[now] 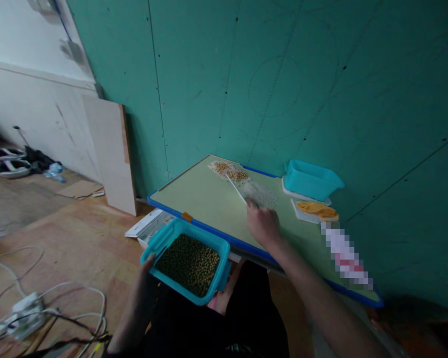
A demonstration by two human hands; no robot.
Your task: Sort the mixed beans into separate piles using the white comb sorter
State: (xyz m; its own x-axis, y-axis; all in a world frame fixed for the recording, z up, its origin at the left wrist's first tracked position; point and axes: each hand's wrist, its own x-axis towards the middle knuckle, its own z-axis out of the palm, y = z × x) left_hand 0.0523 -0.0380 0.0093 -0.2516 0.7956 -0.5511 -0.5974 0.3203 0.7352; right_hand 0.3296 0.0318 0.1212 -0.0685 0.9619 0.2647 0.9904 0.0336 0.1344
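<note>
My left hand (146, 272) grips the left rim of a blue plastic tub (224, 243), which is tilted over my lap below the table's near edge. Inside lie many round tan beans (194, 261), partly in shadow. My right hand (263, 223) is closed round a thin white stick (235, 188), reaching over the pale green tabletop (205, 199). The far tip of the stick touches or hovers by a spread of tan beans (227, 170) mixed with small white grains. Nearer my right hand lies a patch of white grains (259, 194) alone.
A second blue tub (311, 180) stands at the table's back right, near a yellow cloth-like item (317, 209) on a white pad. The green wall (194, 99) rises behind. A board (110, 154) leans left; a power strip (24, 313) and cables lie on the floor.
</note>
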